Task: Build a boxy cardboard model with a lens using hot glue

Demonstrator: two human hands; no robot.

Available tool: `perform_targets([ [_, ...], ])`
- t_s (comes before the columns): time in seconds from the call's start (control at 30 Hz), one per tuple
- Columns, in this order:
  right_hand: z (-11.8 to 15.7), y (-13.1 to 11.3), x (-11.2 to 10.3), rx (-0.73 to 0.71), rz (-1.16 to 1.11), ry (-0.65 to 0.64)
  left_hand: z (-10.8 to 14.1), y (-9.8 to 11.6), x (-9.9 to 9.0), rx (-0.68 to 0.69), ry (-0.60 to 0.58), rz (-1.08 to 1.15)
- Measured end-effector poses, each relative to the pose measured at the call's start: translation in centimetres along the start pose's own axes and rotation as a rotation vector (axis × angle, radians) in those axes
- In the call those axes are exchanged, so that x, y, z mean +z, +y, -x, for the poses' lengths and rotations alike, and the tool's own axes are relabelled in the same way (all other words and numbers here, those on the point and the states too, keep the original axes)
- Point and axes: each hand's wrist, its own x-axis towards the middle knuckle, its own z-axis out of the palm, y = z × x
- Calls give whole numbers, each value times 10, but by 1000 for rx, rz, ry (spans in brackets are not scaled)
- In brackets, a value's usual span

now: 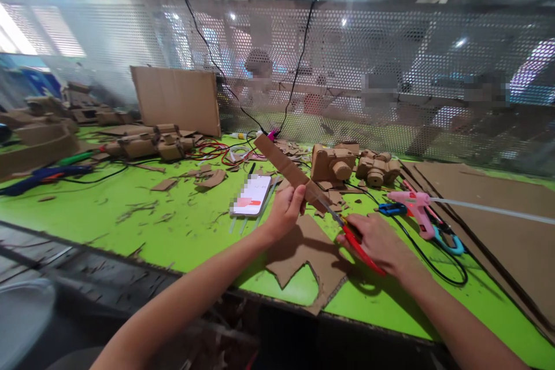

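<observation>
A long cardboard strip (284,165) is pinched in my left hand (286,208), slanting up to the left above the green table. My right hand (375,237) is wrapped round red-handled scissors (359,248), whose blades meet the strip's lower right end. Beneath both hands lies a larger cardboard sheet (299,248) with a jagged cutout at its front edge. Left of my left hand a phone (252,195) rests on the table with its screen lit.
Cardboard camera models (333,164) stand behind my hands. A pink glue gun (418,208) and a cable lie at right, beside large cardboard sheets (489,202). Scraps, a blue glue gun (43,178) and more models are at left. A perforated metal screen (338,81) rises behind the table.
</observation>
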Motion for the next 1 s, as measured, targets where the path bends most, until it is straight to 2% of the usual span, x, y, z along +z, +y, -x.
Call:
perform_targets([
  [0.33,2,-2,1,-13,7,33,-2,-3,-2,7,-40,1],
  [0.53,0,0,3,37,-35,6,2,-2,-1,47,-119,-46],
  [0.63,0,3,9,-6,-105,16,4,-1,-1,93,-105,-48],
  [0.77,0,7,13,-45,-138,36,7,-3,-1,81,-99,-9],
  [1.0,2,1,9,-7,-88,17,6,-9,-1,62,-90,-14],
])
